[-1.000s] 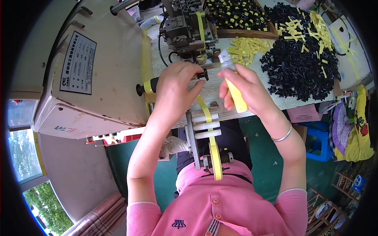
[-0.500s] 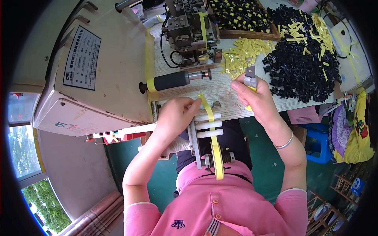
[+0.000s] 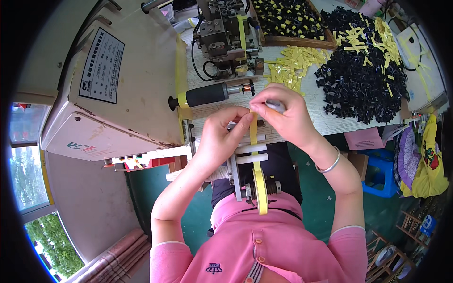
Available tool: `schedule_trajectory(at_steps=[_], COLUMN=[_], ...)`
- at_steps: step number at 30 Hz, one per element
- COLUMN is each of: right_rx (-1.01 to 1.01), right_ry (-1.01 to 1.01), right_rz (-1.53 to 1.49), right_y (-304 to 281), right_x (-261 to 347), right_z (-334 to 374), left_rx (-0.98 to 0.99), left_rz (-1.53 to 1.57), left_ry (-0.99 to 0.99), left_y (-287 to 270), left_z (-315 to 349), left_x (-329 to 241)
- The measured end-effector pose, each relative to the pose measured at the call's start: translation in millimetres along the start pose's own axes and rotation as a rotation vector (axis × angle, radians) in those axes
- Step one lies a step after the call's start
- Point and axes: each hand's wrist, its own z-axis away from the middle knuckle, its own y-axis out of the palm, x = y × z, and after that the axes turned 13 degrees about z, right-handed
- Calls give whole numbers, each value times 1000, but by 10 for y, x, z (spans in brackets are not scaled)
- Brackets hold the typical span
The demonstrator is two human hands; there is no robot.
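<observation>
A yellow ribbon (image 3: 259, 181) rises from a reel at my waist over several white rollers (image 3: 251, 159). My left hand (image 3: 222, 133) pinches its upper end between thumb and fingers. At the same spot the fingertips of my right hand (image 3: 290, 115) meet that end. Tucked in the right palm is a knife (image 3: 275, 105) with a grey-wrapped body; its blade is hidden now. Just beyond the hands, a black-sleeved roller (image 3: 205, 95) with a metal tip sticks out over the white table (image 3: 314, 113).
A metal machine (image 3: 226, 42) threaded with yellow ribbon stands ahead, beside a beige cabinet (image 3: 141, 85) at left. Cut yellow strips (image 3: 295, 66), a heap of black pieces (image 3: 361, 85) and a wooden tray (image 3: 302, 41) lie to the right. A blue stool (image 3: 382, 172) is below.
My right hand has moved left from beside the strips to the ribbon's end, with the knife turned into its palm. The left hand has shifted slightly right, and the ribbon's end now stands straighter.
</observation>
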Motion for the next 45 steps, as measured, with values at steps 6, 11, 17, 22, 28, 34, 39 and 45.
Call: schedule_trajectory(at_steps=[6,11,17,22,28,34,39,45], right_rx=[-149,114,40,-5,44,39,65,176], right_ry=[-180,100,-14,-59,-171,-92,229,370], right_rz=[310,218,245,156,274,316,164,61], right_y=[5,-63,2,-12,29,36,-20,-24], right_x=[-54,-168,-328,-186,-196,-179,-41,-56], right_z=[56,-35,-58,-74,-178,-439,-541,-546], left_rx=[-255,-217,-227,-185,-161,-160,-151,-141], left_rz=[-609,-513,-318,-315,-550,-482,-498,-512], left_ry=[597,332,154,447,628,628,606,599], left_y=[-64,-89,-63,-78,-80,-102,-102,-94], left_z=[-196,-519,-617,-487,-264,-285,-274,-270], left_x=[-119,-70,-62,-9,58,118,111,101])
